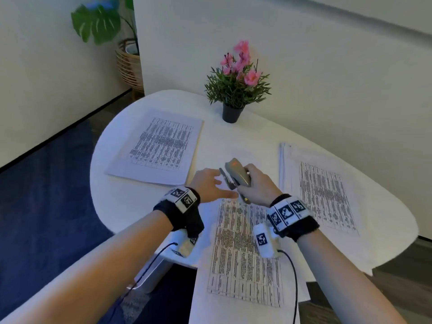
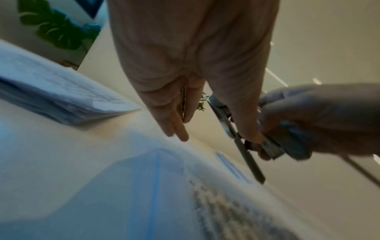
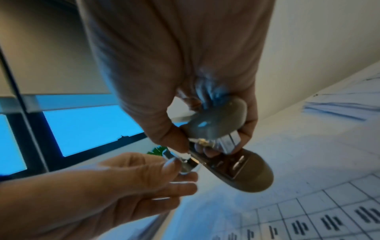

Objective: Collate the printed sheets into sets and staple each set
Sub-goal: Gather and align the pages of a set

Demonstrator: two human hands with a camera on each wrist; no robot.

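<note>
The right hand (image 1: pixel 257 188) is curled round a grey stapler (image 1: pixel 237 177), held in the air at frame centre with its arms swung apart. The left hand (image 1: pixel 208 185), fingers mostly straight, seems to touch the stapler's metal front end; blur hides the contact. Three lots of printed sheets lie on the white table (image 1: pixel 233 141): upper left (image 1: pixel 159 146), right (image 1: pixel 327 192), and lower centre (image 1: pixel 245 253), overhanging the near edge. Bare tabletop separates them. One potted flower (image 1: pixel 236 90) stands at the far edge.

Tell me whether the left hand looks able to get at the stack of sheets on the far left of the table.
Probably yes: the left hand is at the stapler, holding nothing firmly, and bare table lies between it and that stack.
</note>
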